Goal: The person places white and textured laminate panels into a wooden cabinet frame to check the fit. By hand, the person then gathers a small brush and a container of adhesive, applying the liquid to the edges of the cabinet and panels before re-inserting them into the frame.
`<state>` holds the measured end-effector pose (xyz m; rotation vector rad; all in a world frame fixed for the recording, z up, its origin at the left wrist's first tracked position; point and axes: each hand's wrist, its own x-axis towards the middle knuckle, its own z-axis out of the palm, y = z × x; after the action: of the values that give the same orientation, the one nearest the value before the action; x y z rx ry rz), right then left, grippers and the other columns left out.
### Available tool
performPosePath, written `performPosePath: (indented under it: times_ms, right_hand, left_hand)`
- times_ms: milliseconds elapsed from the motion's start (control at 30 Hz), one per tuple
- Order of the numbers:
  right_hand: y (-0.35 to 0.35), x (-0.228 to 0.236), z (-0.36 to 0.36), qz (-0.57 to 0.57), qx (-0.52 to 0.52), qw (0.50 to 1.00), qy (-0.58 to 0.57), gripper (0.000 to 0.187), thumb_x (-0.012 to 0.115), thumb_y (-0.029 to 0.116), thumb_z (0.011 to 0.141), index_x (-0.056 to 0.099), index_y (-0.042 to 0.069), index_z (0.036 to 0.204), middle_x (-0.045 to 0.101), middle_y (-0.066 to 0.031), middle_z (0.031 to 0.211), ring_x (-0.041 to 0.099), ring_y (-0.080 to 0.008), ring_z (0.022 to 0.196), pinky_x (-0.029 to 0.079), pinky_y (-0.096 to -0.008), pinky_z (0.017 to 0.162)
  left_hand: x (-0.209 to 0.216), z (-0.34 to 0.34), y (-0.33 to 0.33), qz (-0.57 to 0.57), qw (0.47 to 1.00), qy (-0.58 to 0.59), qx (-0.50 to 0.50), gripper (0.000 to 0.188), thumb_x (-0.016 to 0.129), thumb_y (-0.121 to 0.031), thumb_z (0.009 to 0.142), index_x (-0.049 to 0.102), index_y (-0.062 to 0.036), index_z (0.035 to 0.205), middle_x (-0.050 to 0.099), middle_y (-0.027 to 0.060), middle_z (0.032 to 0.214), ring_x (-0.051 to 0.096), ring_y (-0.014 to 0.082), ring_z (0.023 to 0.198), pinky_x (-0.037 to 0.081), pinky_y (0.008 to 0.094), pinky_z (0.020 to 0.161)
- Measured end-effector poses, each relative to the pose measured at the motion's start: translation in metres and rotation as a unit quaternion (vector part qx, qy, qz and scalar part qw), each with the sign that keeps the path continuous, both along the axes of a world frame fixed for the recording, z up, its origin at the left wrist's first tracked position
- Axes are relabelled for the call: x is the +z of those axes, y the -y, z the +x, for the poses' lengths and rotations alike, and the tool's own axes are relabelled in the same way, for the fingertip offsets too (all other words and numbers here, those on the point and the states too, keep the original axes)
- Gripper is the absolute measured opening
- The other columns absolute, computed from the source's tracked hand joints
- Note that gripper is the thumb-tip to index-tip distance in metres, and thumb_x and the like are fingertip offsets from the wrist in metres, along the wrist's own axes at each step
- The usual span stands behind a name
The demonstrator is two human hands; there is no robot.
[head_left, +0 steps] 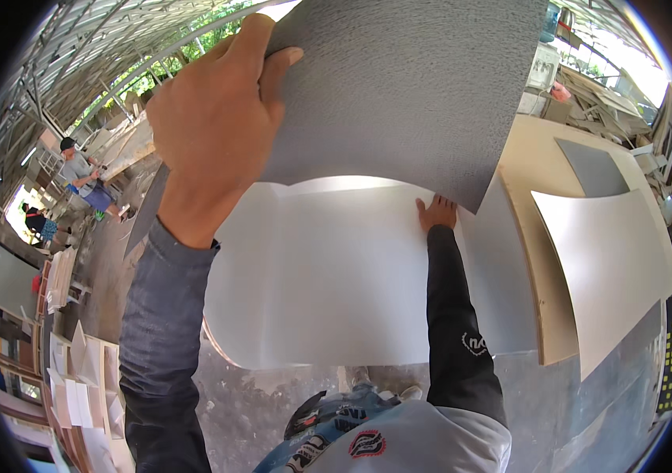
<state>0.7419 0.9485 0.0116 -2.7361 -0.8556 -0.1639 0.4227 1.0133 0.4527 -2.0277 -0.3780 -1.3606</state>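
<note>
My left hand [217, 110] is raised near the upper left, closed with the thumb and fingers on the edge of a large dark grey textured sheet [399, 94]. The sheet is lifted and bends across the upper middle. Below it lies a smooth white panel [344, 276] with a rounded near-left corner. My right hand [437, 211] lies flat on the panel's far right part, fingers apart, beside the sheet's lower right edge. Whatever is behind the raised sheet is hidden.
At the right, a curved white sheet [600, 260] and a grey piece [594, 167] rest on a tan board [533, 236]. Stacked wood scraps [604, 102] stand at the far right. Cut boards [83, 386] lean at the lower left. Two people are in the left background, one standing [83, 177].
</note>
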Motion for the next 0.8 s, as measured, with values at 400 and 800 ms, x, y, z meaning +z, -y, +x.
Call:
performPosePath:
  times_ms: [400, 800]
  right_hand:
    - [0.211, 0.000, -0.193, 0.080, 0.015, 0.994, 0.069, 0.086, 0.053, 0.051, 0.093, 0.030, -0.015, 0.143, 0.033, -0.0305, 0.150, 0.024, -0.0406, 0.144, 0.019, -0.0505, 0.118]
    - [0.488, -0.044, -0.357, 0.018, -0.111, 0.935, -0.335, 0.032, 0.062, 0.034, 0.087, 0.073, 0.006, 0.097, 0.070, -0.0206, 0.083, 0.069, -0.0375, 0.085, 0.053, -0.0469, 0.074]
  left_hand:
    - [-0.040, -0.005, 0.025, 0.012, 1.000, -0.017, -0.022, 0.030, 0.066, -0.041, 0.091, 0.070, -0.0160, 0.107, 0.071, 0.0017, 0.093, 0.069, 0.0223, 0.070, 0.049, 0.0329, 0.054]
    - [-0.146, -0.074, 0.143, -0.214, 0.942, -0.239, -0.097, 0.034, 0.067, -0.010, 0.071, 0.066, -0.0106, 0.106, 0.052, 0.0039, 0.084, 0.054, 0.0225, 0.071, 0.044, 0.0351, 0.064]
